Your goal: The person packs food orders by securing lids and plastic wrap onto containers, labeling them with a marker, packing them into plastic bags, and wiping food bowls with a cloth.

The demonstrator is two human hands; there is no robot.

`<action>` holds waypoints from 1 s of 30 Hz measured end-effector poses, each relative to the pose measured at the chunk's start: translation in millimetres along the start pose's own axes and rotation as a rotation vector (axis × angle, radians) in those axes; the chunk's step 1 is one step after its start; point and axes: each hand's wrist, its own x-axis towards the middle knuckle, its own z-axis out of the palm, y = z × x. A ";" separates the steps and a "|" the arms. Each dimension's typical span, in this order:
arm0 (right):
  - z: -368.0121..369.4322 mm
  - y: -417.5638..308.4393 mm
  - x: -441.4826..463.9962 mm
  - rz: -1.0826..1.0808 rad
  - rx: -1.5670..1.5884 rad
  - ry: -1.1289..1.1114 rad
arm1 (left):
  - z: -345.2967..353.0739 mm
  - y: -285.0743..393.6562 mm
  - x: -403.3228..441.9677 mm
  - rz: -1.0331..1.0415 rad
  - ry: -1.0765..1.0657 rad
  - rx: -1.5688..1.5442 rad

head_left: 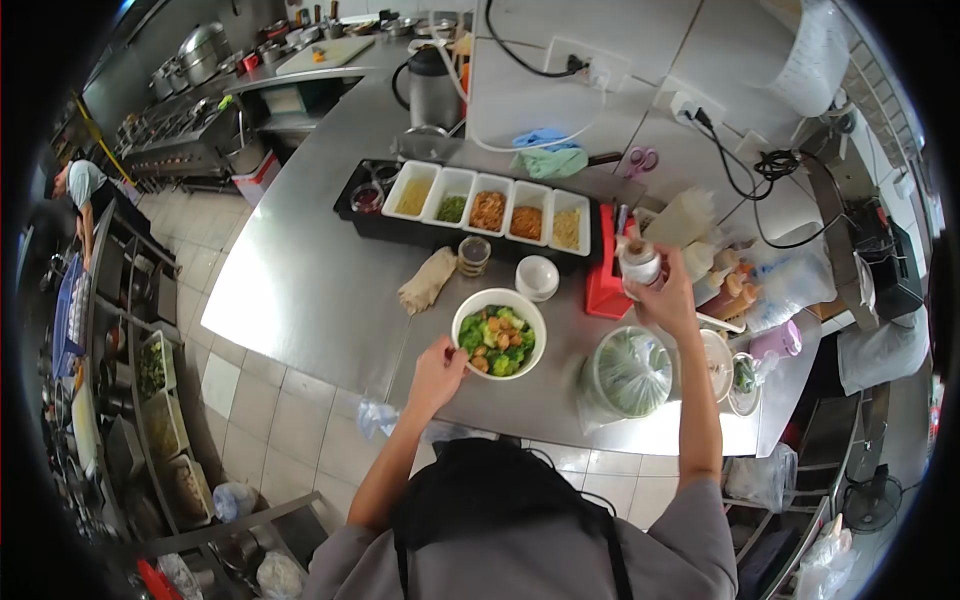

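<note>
While right fingers (pixel 648 293) clamp bottle (pixel 638 266) over steel counter (pixel 300 280), left fingers (pixel 455 361) grip bowl (pixel 539 322); tiled kitchen floor (pixel 290 410) beyond

A commercial kitchen: stove (pixel 185 142), large metal pot (pixel 204 52), steel counter (pixel 280 285), ingredient tubs (pixel 510 207)

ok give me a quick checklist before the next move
1. Bowl upright on the counter: ok, broccoli inside.
2. Left hand at the bowl: ok, at its rim; grip firmness, cannot tell.
3. Bottle in the right hand: ok, held.
4. Bottle over the bowl: not ok, it is by the red holder.
5. Bottle's contents: cannot tell.
6. White tubs uncovered: ok, contents show.
</note>
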 end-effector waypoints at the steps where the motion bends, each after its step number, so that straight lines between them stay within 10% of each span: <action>1: -2.1 10.9 5.3 0.039 0.064 0.130 | 2.9 -5.3 -0.1 -0.016 0.014 -0.050; 6: 10.7 50.0 22.8 0.082 0.023 0.623 | 5.0 -18.4 2.0 -0.040 -0.018 -0.141; 30: -33.9 144.3 -24.1 0.420 -0.423 0.518 | 4.8 3.9 2.9 0.054 0.102 0.225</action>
